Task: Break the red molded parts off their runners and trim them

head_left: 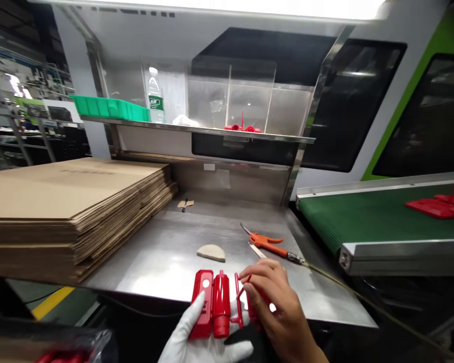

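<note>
Overhead, a grey and green machine housing with dark windows fills the background, and a steel desk spreads out beneath it at a factory workstation. Stacked flat on the desk's left side is a tall pile of cardboard sheets, while a green conveyor belt runs off to the right carrying flat red plastic pieces. Above the desk, a steel shelf bears a green bin, a clear plastic enclosure, a water bottle and a few small red parts. At the desk's near edge, the left hand (in a white glove) lies palm up under a red moulded plastic part, its fingers curled up against the part and supporting it just over the desk's front rim. The right hand, bare, is closed around the right-hand end of the same moulding, thumb and forefinger pinched on a thin red runner that sticks up from it. Just beyond the right hand, an orange-handled air blow gun lies on the steel with its hose trailing off to the right. Near the middle of the desk sits a beige half-round pad, and farther back a small dark-tipped tool rests on a scrap of tan material.
</note>
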Demonstrator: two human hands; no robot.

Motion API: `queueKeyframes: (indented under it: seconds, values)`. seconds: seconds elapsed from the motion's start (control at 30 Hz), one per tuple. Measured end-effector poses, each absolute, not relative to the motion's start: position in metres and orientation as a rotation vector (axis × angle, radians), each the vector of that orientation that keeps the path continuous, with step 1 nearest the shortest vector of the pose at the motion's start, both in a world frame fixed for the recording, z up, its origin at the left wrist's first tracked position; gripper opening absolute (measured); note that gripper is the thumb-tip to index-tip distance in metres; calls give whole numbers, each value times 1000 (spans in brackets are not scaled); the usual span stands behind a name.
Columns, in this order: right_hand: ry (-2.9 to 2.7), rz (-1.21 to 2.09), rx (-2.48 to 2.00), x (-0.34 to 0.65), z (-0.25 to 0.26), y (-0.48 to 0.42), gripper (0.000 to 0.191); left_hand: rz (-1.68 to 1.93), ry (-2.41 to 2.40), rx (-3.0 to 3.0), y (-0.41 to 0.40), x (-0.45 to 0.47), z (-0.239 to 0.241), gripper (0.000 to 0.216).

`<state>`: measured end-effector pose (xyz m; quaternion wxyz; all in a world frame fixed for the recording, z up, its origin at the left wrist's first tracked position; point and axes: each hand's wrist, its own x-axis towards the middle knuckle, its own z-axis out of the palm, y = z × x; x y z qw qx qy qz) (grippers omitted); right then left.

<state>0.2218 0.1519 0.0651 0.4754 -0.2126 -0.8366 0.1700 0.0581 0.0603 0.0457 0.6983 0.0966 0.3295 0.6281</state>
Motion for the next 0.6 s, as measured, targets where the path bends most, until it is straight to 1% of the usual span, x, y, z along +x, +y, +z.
queueKeyframes:
  seconds: [0.07, 0.13, 0.23, 0.3, 0.37, 0.5, 0.57, 0.6]
  values:
    - [-2051, 499, -569, 231, 63, 151, 21, 1416, 636, 142, 56, 56, 52, 44]
    - [-1926, 687, -756, 243, 60, 154, 27, 1440, 621, 107, 49, 56, 60, 45]
    - [-1606, 1191, -989, 258, 55, 155, 45, 1434, 700, 93, 41, 55, 77, 52]
    - [-1376, 1581, -945, 260, 53, 150, 53, 1442, 774, 98, 39, 54, 86, 52]
    - [-1169, 1817, -812, 257, 55, 145, 52, 1483, 832, 101, 40, 54, 89, 47]
    - [-1043, 1872, -699, 247, 65, 143, 41, 1551, 816, 92, 44, 54, 76, 46]
    - [-1044, 1882, -696, 245, 69, 146, 39, 1590, 814, 158, 45, 54, 69, 46]
    - [-1044, 1888, -700, 245, 70, 148, 39, 1592, 827, 200, 45, 53, 68, 50]
